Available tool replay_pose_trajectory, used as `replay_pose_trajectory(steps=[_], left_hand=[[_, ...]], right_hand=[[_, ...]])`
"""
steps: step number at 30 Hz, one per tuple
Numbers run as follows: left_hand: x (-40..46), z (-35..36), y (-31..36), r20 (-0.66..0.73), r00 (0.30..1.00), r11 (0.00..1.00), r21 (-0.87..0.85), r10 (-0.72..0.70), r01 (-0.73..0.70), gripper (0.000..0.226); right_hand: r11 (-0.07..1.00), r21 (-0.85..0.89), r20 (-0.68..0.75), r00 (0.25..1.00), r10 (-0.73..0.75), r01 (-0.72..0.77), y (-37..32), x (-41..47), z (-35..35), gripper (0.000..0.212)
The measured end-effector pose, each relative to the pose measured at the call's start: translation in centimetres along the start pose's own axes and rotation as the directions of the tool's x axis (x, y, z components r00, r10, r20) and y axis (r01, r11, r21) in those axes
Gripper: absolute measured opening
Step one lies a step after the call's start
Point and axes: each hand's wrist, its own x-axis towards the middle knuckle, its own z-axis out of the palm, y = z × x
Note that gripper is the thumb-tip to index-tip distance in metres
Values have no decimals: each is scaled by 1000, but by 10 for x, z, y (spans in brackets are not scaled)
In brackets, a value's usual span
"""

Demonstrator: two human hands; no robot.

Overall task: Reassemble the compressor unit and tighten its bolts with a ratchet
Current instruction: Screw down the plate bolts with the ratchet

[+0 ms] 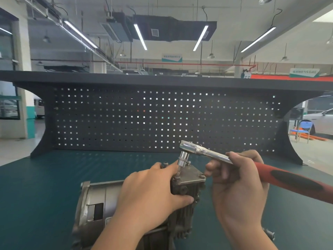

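Observation:
The grey metal compressor unit [93, 204] lies on the green bench mat, its finned cylinder end toward the right. A flat cover plate [191, 175] sits on top of that end, with bolts [201, 176] at its corners. My left hand [149, 193] grips the compressor body just beside the plate. My right hand [237, 179] holds a chrome ratchet [203, 150] by its shaft, where the red and black handle [295, 183] begins. The ratchet's socket [182, 158] points down onto a bolt at the plate's near-left corner.
A dark pegboard back panel [162, 116] with a shelf on top closes off the far side of the bench. One loose bolt [269, 232] lies on the green mat [45, 186] at the lower right. A workshop with a car and a blue chair lies beyond.

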Motion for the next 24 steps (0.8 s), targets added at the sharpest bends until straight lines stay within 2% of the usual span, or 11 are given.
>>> replay_pose_trajectory(steps=[3, 7, 11, 13, 15, 17, 18, 20, 21, 23, 24], left_hand=[[-1, 3, -1, -65, 998, 999, 23, 25, -24, 66], [0, 2, -2, -66, 997, 998, -31, 51, -53, 54], [5, 1, -3, -67, 998, 998, -60, 13, -17, 63], [8, 0, -4, -36, 999, 1000, -24, -1, 0, 66], [12, -1, -3, -6, 1000, 1000, -6, 2, -2, 49], [12, -5, 1, 15, 1000, 999, -38, -1, 1, 50], [12, -5, 2, 34, 999, 998, -68, 3, -1, 53], [13, -6, -4, 89, 996, 983, -182, 20, -4, 53], [12, -10, -6, 98, 995, 940, -341, 18, 16, 46], [11, -17, -9, 76, 997, 693, -719, 5, 51, 26], [12, -18, -10, 39, 999, 575, -817, -19, 43, 24]], right_hand=[[999, -7, -7, 999, 34, -35, 0, 2, -1, 34], [998, -50, 67, 997, 39, -36, 0, 9, 2, 29], [977, -182, 107, 990, -96, 114, 3, 12, 15, 25], [892, -340, 177, 952, -249, 297, 7, 4, 22, 21], [717, -543, 284, 899, -333, 438, 10, -9, 28, 16], [552, -681, 352, 876, -330, 481, 13, -18, 32, 16], [503, -719, 353, 876, -329, 480, 12, -20, 33, 23], [618, -713, 262, 944, -202, 330, 10, -20, 35, 30], [668, -702, 210, 968, -135, 245, 9, -19, 35, 32], [643, -689, 212, 941, -264, 335, 5, -21, 37, 28], [596, -705, 216, 917, -337, 385, 4, -21, 37, 28]])
